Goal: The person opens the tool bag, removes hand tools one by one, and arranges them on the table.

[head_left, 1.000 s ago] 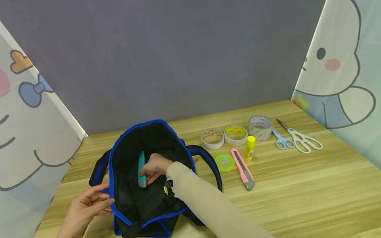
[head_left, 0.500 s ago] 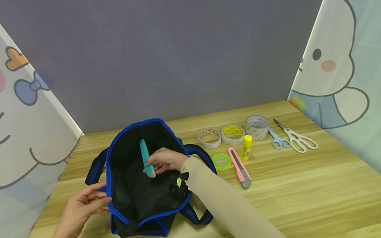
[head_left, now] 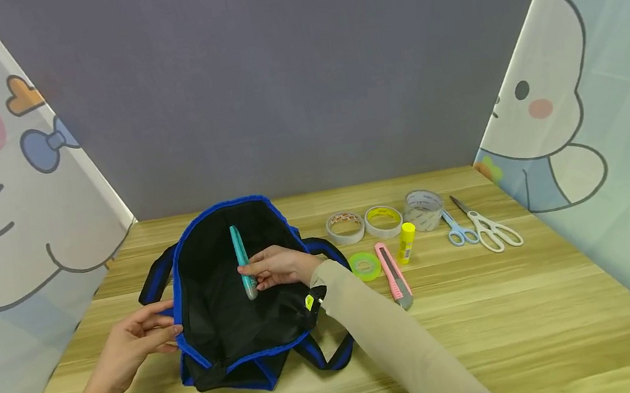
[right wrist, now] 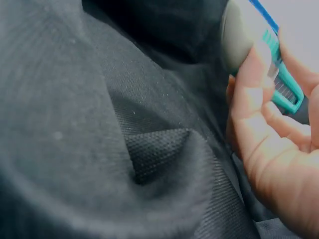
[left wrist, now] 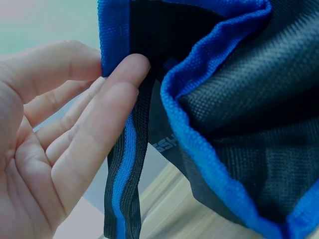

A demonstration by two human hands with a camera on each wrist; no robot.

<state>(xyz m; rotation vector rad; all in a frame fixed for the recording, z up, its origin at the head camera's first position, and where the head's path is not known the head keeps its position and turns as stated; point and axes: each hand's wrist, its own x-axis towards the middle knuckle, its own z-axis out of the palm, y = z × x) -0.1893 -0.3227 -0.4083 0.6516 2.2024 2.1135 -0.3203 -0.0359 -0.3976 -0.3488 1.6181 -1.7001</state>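
Observation:
A black bag with blue trim stands with its mouth spread wide at the left of the table. My left hand pinches the left edge of its opening; in the left wrist view the fingers meet at the blue binding, beside a black-and-blue strap. Inside the bag's mouth, my right hand grips a teal utility knife by its lower part, grey end downward. The right wrist view has this knife between thumb and fingers, close to the dark lining.
Right of the bag lie two tape rolls, a wide clear tape roll, a green tape, a pink utility knife, a yellow glue stick, blue scissors and white scissors. Upright panels border the wooden table.
My right hand has drawn the teal knife up and to the right inside the bag's mouth. A strap at the bag's front right now lies lower. My left hand keeps its hold on the edge.

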